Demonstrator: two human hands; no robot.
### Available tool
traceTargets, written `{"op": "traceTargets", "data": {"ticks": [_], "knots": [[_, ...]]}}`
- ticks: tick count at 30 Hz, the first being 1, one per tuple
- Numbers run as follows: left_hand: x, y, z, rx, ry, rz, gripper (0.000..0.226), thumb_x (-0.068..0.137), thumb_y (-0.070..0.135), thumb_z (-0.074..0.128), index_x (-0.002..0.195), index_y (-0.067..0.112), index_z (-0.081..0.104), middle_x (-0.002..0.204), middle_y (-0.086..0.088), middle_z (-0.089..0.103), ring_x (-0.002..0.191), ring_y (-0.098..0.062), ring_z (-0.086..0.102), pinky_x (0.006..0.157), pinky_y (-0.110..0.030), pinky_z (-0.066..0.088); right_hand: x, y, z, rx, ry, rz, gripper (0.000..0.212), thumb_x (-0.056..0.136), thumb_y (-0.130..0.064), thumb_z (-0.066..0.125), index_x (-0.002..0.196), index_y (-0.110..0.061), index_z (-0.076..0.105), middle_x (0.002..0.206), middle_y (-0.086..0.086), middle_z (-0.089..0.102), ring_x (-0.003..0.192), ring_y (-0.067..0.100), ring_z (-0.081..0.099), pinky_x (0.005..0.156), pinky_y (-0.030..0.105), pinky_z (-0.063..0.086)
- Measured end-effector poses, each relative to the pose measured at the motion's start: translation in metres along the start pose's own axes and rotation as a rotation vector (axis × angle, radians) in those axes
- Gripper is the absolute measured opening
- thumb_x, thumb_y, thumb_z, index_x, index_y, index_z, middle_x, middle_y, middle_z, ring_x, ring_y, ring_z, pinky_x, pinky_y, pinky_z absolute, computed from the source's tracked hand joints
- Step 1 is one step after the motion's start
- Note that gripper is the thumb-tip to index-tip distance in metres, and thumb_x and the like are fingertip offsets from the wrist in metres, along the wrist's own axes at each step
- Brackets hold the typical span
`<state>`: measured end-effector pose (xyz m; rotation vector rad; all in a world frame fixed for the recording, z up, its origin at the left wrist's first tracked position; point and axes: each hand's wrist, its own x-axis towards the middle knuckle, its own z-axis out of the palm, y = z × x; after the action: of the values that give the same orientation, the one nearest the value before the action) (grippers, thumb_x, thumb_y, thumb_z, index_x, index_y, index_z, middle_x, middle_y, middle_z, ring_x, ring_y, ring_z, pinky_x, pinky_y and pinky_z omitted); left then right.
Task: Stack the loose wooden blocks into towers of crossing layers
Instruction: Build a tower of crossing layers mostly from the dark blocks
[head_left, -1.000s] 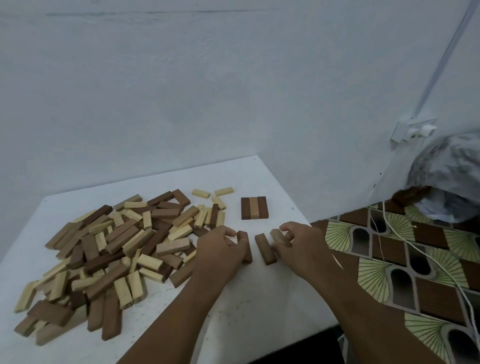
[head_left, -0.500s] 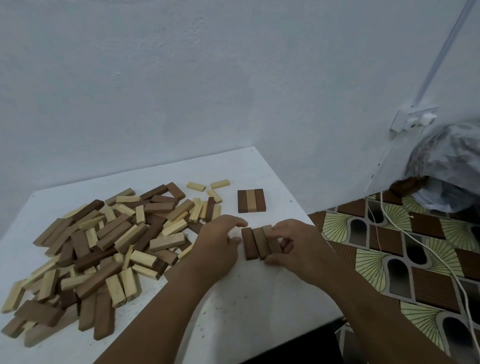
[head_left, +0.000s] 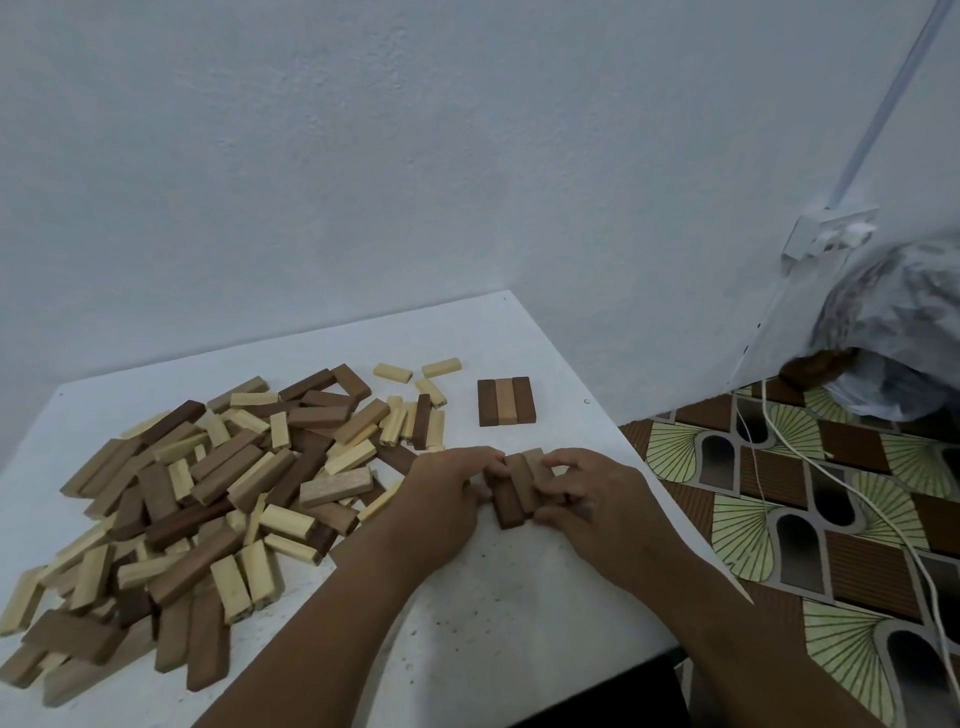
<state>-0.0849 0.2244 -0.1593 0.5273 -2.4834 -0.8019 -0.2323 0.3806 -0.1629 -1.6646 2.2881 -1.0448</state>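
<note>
A big heap of loose wooden blocks (head_left: 208, 499), pale and brown, covers the left half of the white table (head_left: 498, 613). Near the far right of the table lies a flat layer of three blocks (head_left: 506, 401), brown, tan, brown. Closer to me, a group of three blocks (head_left: 519, 486) lies side by side between my hands. My left hand (head_left: 447, 493) grips its left side with curled fingers. My right hand (head_left: 592, 499) pinches its right side, partly hiding the rightmost block.
The table's right edge (head_left: 675, 499) runs just beyond my right hand, with a patterned floor mat (head_left: 831, 519) below. White cables (head_left: 810, 467) cross the mat. A plastic bag (head_left: 904, 338) sits by the wall under a socket (head_left: 826, 234).
The three separate blocks near my hands have been pushed together into one tight group. Both hands have closed in on its sides.
</note>
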Motion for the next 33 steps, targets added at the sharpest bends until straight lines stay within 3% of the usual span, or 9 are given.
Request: {"op": "traceTargets", "data": {"ticks": [5,8,11,14,17,21,26,28,33], "knots": [[0.008,0.008,-0.008,0.008,-0.14,-0.107,0.036,0.078,-0.014,0.053,0.091,0.015,0.07,0.099,0.003,0.072,0.071,0.004,0.061,0.07,-0.009,0.044,0.001,0.003,0.001,0.016,-0.009,0.013,0.027,0.077,-0.033,0.068,0.095,-0.017,0.079,0.116,0.0,0.07,0.103,0.001,0.053,0.092,0.004,0.03],[0.012,0.012,-0.011,0.044,-0.187,-0.159,0.035,0.081,-0.012,0.055,0.094,0.017,0.071,0.092,0.002,0.071,0.073,-0.001,0.063,0.071,-0.023,0.051,0.0,0.003,0.003,0.028,-0.016,0.031,0.031,0.077,-0.038,0.065,0.096,-0.017,0.079,0.117,0.002,0.07,0.106,0.005,0.055,0.094,0.015,0.038],[0.013,0.015,-0.013,0.055,-0.216,-0.182,0.035,0.083,-0.01,0.056,0.095,0.02,0.069,0.091,0.0,0.07,0.076,-0.006,0.064,0.071,-0.025,0.051,-0.003,-0.004,0.001,-0.048,-0.034,0.044,0.046,0.074,-0.051,0.068,0.105,-0.018,0.077,0.126,-0.002,0.065,0.116,0.011,0.058,0.1,0.027,0.043],[0.012,0.017,-0.013,0.067,-0.208,-0.179,0.032,0.083,-0.007,0.059,0.096,0.02,0.07,0.089,0.0,0.07,0.078,-0.012,0.064,0.073,-0.032,0.054,-0.004,-0.015,0.001,-0.068,-0.041,0.11,0.066,0.065,-0.061,0.078,0.114,-0.017,0.073,0.135,-0.006,0.059,0.124,0.011,0.05,0.099,0.02,0.032],[0.01,0.017,-0.015,0.07,-0.181,-0.139,0.029,0.082,-0.006,0.063,0.096,0.017,0.074,0.079,0.005,0.067,0.071,-0.008,0.062,0.07,-0.028,0.055,-0.003,-0.025,0.011,-0.139,0.033,0.109,0.061,0.068,-0.06,0.077,0.104,-0.012,0.075,0.125,-0.001,0.064,0.115,0.014,0.053,0.09,0.018,0.032],[0.007,0.014,-0.02,0.103,-0.185,-0.054,0.02,0.078,0.006,0.075,0.093,0.018,0.076,0.07,0.019,0.059,0.063,-0.001,0.055,0.063,-0.011,0.042,-0.002,-0.027,0.016,-0.105,0.061,0.095,0.057,0.065,-0.06,0.063,0.085,-0.008,0.074,0.102,0.004,0.071,0.095,0.019,0.059,0.08,0.027,0.047],[0.0,0.004,-0.027,0.174,-0.272,0.055,0.015,0.077,0.034,0.079,0.09,0.028,0.074,0.111,0.016,0.055,0.102,-0.005,0.045,0.08,-0.017,0.039,0.0,-0.017,0.001,0.046,-0.035,0.004,0.057,0.062,-0.044,0.075,0.112,-0.019,0.067,0.125,-0.011,0.06,0.112,-0.001,0.051,0.097,0.022,0.045],[-0.003,0.004,-0.032,0.162,-0.328,0.053,0.013,0.077,0.033,0.077,0.089,0.032,0.072,0.13,0.019,0.047,0.114,-0.005,0.037,0.088,-0.019,0.038,0.001,-0.014,-0.003,0.1,-0.059,-0.038,0.059,0.063,-0.036,0.08,0.116,-0.025,0.058,0.125,-0.015,0.054,0.11,0.001,0.052,0.091,0.025,0.047],[-0.004,0.015,-0.034,0.138,-0.376,0.057,0.011,0.072,0.034,0.072,0.08,0.037,0.065,0.134,0.018,0.052,0.107,-0.014,0.034,0.091,-0.036,0.038,0.004,-0.009,-0.013,0.166,-0.117,-0.093,0.062,0.061,-0.022,0.083,0.111,-0.026,0.048,0.131,-0.017,0.048,0.113,0.01,0.052,0.09,0.031,0.05]]}}
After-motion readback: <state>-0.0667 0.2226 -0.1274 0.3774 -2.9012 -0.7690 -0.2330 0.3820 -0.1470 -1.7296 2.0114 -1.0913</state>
